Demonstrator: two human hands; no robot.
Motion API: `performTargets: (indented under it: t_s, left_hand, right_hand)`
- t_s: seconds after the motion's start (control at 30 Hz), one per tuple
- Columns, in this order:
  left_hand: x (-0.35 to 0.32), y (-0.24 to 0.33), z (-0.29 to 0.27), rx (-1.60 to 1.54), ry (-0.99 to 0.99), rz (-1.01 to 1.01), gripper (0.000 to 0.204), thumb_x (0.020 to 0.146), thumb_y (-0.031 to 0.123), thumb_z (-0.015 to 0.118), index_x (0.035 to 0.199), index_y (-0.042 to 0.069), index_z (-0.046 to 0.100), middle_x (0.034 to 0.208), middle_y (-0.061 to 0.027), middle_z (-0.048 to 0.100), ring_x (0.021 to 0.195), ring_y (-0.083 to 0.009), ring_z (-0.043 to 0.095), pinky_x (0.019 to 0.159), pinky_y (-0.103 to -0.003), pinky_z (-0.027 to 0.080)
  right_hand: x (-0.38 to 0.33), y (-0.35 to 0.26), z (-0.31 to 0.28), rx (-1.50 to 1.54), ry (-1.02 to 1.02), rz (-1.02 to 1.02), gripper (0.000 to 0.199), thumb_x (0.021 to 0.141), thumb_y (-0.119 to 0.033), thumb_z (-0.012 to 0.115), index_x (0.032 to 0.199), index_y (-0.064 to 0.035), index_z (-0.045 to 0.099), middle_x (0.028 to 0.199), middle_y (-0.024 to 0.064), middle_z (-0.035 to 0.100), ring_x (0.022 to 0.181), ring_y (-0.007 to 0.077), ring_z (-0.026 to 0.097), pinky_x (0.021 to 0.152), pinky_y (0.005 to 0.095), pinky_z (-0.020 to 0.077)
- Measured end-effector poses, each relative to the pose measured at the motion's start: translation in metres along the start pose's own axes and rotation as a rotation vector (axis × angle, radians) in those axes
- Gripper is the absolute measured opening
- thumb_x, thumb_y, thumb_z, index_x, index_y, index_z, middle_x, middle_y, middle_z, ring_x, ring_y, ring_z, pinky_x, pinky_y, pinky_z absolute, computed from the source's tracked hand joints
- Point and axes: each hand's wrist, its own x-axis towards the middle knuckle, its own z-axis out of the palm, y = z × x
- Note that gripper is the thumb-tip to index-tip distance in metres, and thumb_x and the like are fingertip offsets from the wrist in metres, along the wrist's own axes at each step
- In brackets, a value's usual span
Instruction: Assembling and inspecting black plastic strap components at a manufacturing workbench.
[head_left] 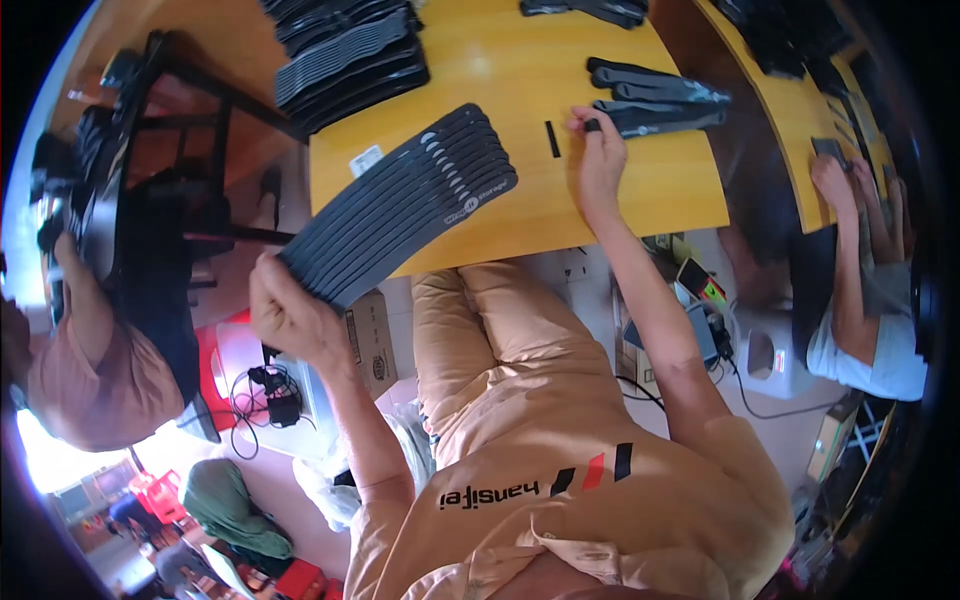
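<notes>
My left hand (297,318) is closed on one end of a fanned stack of dark grey hook-and-loop straps (400,205). The straps overlap in a row, pale printing near their far rounded ends, and reach up over the table's front edge. On the right, my right hand (602,165) is above the table with its fingers curled. A small black piece (592,125) shows at its fingertips; whether it is held or wrapped round a finger I cannot tell. A short black strip (552,139) lies just left of that hand. Beyond it are several loose dark straps (660,98).
Piled dark straps (350,60) stand at the table's far left, near a small white label (366,160). The yellow table (480,75) ends in front of my lap. Co-workers sit at left and right; another person's hand (832,180) works at the right table.
</notes>
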Motion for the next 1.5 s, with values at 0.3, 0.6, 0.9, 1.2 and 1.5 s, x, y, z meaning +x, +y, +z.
performTargets:
  t_s: [0.3,0.6,0.9,1.2,1.5]
  left_hand:
    - [-0.041,-0.035,-0.019,0.060,-0.078,-0.057,0.032,0.093,0.013,0.048,0.066,-0.003,0.043,0.054,0.0007,0.029,0.055,-0.0041,0.026,0.044,-0.024,0.023]
    - [-0.054,-0.032,-0.024,-0.549,-0.158,-0.807,0.032,0.095,0.024,0.044,0.090,-0.004,0.058,0.081,-0.0023,0.058,0.074,-0.0066,0.051,0.069,-0.022,0.042]
    - [-0.063,-0.048,-0.032,-0.767,-0.378,-0.949,0.035,0.094,0.029,0.046,0.092,-0.002,0.062,0.088,-0.0069,0.065,0.074,-0.0096,0.061,0.067,-0.023,0.049]
    - [-0.060,-0.049,-0.044,-0.726,-0.514,-0.825,0.028,0.091,0.024,0.051,0.093,-0.002,0.063,0.085,-0.0059,0.065,0.073,-0.0099,0.061,0.066,-0.024,0.050]
    - [-0.057,-0.032,-0.049,-0.792,-0.693,-0.822,0.019,0.087,0.016,0.058,0.089,-0.002,0.063,0.074,-0.0074,0.065,0.061,-0.0113,0.060,0.054,-0.022,0.048]
  right_hand:
    - [-0.044,-0.089,0.017,0.154,-0.399,0.432,0.042,0.093,-0.038,0.040,0.109,-0.0034,0.057,0.090,0.0018,0.056,0.086,0.0110,0.054,0.069,0.0247,0.0458]
    - [-0.080,-0.122,0.033,0.261,-0.406,0.434,0.031,0.094,-0.022,0.047,0.076,0.0009,0.058,0.065,-0.0037,0.055,0.056,0.0016,0.044,0.050,0.0184,0.0375]
    - [-0.093,-0.117,0.027,0.325,-0.429,0.378,0.031,0.094,-0.024,0.048,0.077,-0.0003,0.058,0.065,-0.0030,0.055,0.055,0.0020,0.044,0.050,0.0185,0.0382]
    - [-0.089,-0.116,0.014,0.341,-0.328,0.239,0.031,0.092,-0.027,0.050,0.079,-0.0007,0.058,0.067,-0.0015,0.057,0.055,0.0038,0.050,0.050,0.0190,0.0406]
    - [-0.081,-0.124,0.003,0.392,-0.289,0.277,0.029,0.093,-0.026,0.050,0.079,-0.0013,0.059,0.067,-0.0030,0.055,0.056,0.0029,0.048,0.050,0.0185,0.0392]
